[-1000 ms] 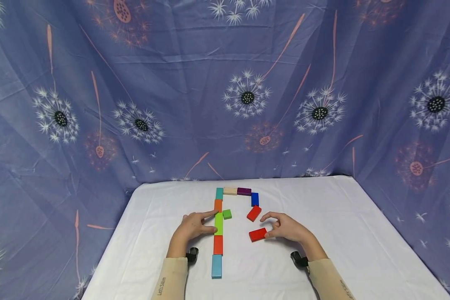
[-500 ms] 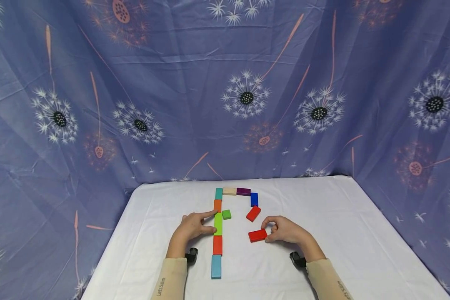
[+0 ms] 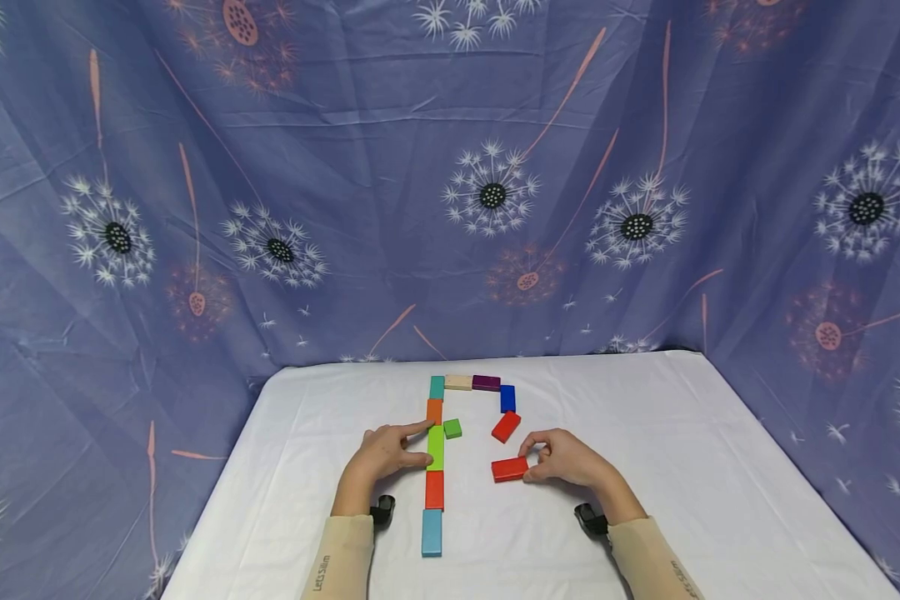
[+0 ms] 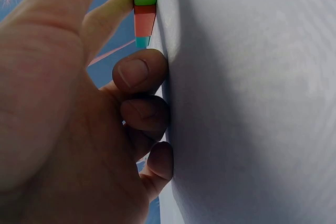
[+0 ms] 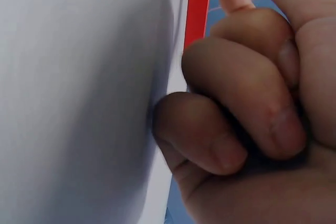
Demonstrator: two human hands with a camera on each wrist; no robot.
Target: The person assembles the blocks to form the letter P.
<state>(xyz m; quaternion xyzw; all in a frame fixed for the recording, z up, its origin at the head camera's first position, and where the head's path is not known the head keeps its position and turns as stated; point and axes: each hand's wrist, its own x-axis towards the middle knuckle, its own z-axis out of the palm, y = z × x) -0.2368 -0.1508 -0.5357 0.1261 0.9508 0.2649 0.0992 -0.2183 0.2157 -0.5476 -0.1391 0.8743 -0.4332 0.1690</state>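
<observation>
A red block (image 3: 507, 470) lies at the right of the table, its near end pinched between the thumb and index finger of my right hand (image 3: 572, 461). Only a small red corner of it shows at the top of the right wrist view, where the other fingers (image 5: 236, 77) are curled. My left hand (image 3: 381, 454) rests beside a column of blocks, index finger stretched to where the orange block (image 3: 435, 412) meets the long green block (image 3: 436, 448). Its thumb touches the green block's left side. A second red block (image 3: 506, 427) lies angled just beyond the held one.
The column continues with a red block (image 3: 434, 490) and a light blue block (image 3: 432, 533) toward me, and a teal block (image 3: 437, 387) at its far end. Cream (image 3: 458, 382), purple (image 3: 487, 383) and dark blue (image 3: 507, 398) blocks bend rightward. A green cube (image 3: 452, 428) sits inside.
My right index finger has come down onto the red block, so thumb and finger now pinch it. The block has shifted slightly left and turned a little. My left hand stays in place.
</observation>
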